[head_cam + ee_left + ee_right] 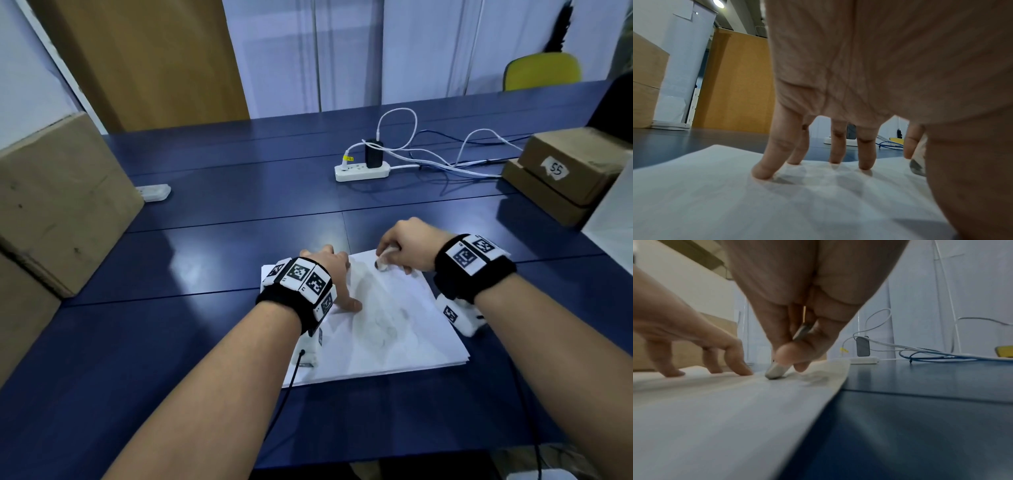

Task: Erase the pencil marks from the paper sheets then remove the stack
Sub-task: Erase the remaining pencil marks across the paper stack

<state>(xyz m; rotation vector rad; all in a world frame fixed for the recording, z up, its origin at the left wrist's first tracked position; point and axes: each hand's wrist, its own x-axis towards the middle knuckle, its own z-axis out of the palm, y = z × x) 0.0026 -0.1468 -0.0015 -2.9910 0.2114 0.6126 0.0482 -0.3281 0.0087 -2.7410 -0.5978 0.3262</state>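
Note:
A stack of white paper sheets point(394, 335) lies on the blue table point(205, 212) in front of me, with faint grey pencil smudges across the top sheet. My left hand point(329, 270) presses down on the stack's far left part with straight, spread fingers point(764, 170). My right hand point(407, 250) pinches a white eraser point(383, 261) between thumb and fingers. The eraser's grey, dirtied tip point(774, 371) touches the top sheet point(715, 410) near its far edge, just right of the left fingertips point(744, 371).
A white power strip point(362, 169) with a black charger and white and blue cables sits further back. Cardboard boxes point(54, 202) stand at the left, and smaller stacked boxes point(565, 171) at the right. A small white device point(154, 192) lies by the left box.

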